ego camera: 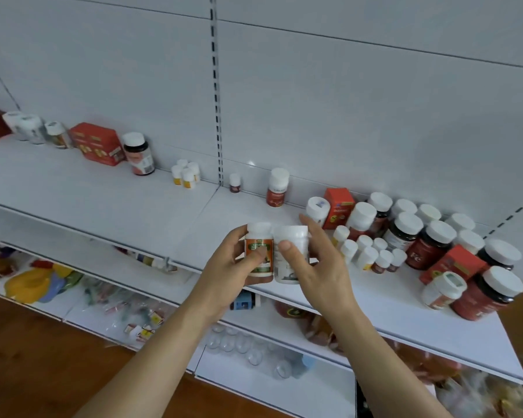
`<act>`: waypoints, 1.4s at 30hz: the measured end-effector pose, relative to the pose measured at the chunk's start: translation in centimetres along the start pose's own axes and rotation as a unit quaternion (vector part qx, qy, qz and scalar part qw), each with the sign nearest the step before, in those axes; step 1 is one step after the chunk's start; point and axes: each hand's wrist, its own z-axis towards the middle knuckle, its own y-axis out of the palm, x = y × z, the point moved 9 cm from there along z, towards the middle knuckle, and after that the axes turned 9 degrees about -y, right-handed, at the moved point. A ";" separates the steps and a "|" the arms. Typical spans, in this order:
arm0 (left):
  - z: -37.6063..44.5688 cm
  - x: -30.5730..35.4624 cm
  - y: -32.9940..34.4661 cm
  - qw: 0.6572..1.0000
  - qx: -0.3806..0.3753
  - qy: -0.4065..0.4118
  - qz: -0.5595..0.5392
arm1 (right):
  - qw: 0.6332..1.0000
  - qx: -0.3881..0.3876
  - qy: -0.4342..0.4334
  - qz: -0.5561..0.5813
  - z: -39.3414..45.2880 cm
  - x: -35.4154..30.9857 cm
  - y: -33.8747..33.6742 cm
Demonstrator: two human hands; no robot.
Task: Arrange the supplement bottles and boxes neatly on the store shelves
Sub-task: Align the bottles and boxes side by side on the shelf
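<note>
Two white shelf bays (109,188) fill most of what we see, w/ a slotted upright (216,116) btwn them and a wood floor (27,357) below. On the right bay, a crowded cluster of dark and red bottles w/ white caps (432,245) stands near the back, mixed w/ red boxes (338,208) and small bottles. On the left bay, a larger red box (98,144) sits beside a dark bottle (139,158); four small yellow-label bottles (186,175) stand nearby. Lower shelves hold clear bags and packets, blurred. Our left hand (230,267) grips an orange-and-green-label bottle (258,251), thumb curled across its front. Our right hand (317,260) holds a white bottle (290,254), thumb pressed on its front, fingers wrapped behind. Both bottles touch side by side, upright, held above the right bay's front edge.
</note>
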 end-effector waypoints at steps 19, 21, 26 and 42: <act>2.2 5.3 -23.4 1.000 0.004 -0.007 0.008 | 0.994 -0.068 0.056 0.070 6.1 -5.1 22.3; 3.5 5.8 -24.9 1.000 0.004 -0.011 0.002 | 0.993 -0.080 0.055 0.068 7.9 -5.2 23.6; 7.2 7.3 -28.7 0.999 0.018 -0.023 -0.034 | 0.991 -0.094 0.050 0.082 13.0 -4.7 27.0; 12.6 12.1 -46.0 0.992 0.118 -0.006 -0.041 | 0.981 -0.179 0.031 0.071 23.7 -5.9 44.4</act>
